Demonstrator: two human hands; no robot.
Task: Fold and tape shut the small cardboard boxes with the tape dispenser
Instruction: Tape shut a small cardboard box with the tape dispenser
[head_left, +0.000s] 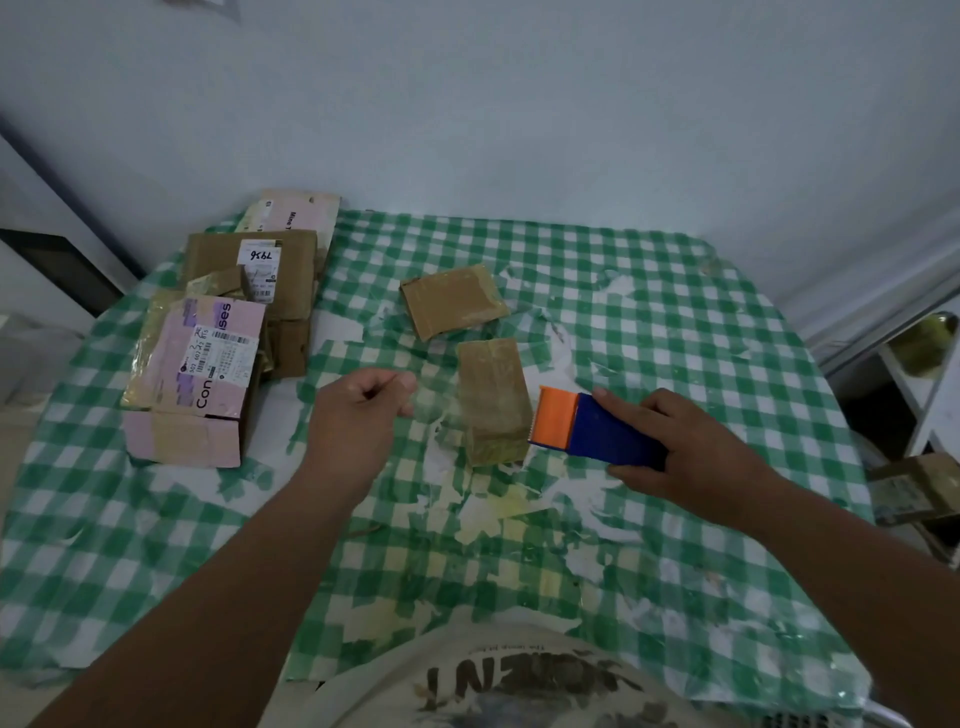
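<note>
A small brown cardboard box (492, 387) stands on the green checked tablecloth (675, 322) at the table's middle. My right hand (691, 452) grips the blue and orange tape dispenser (587, 426), whose orange front touches the box's right side. My left hand (358, 410) hovers just left of the box, fingers curled with thumb and forefinger pinched together. A faint clear tape strip (434, 410) appears to run from those fingers across the box toward the dispenser. A second small box (453, 300) lies flat behind the first.
A pile of flattened and folded boxes, brown (260, 270) and pink (208, 364), fills the table's left side. Torn patches mark the tablecloth. A wall stands behind the table, and a shelf with a taped box (919, 488) is off the right edge.
</note>
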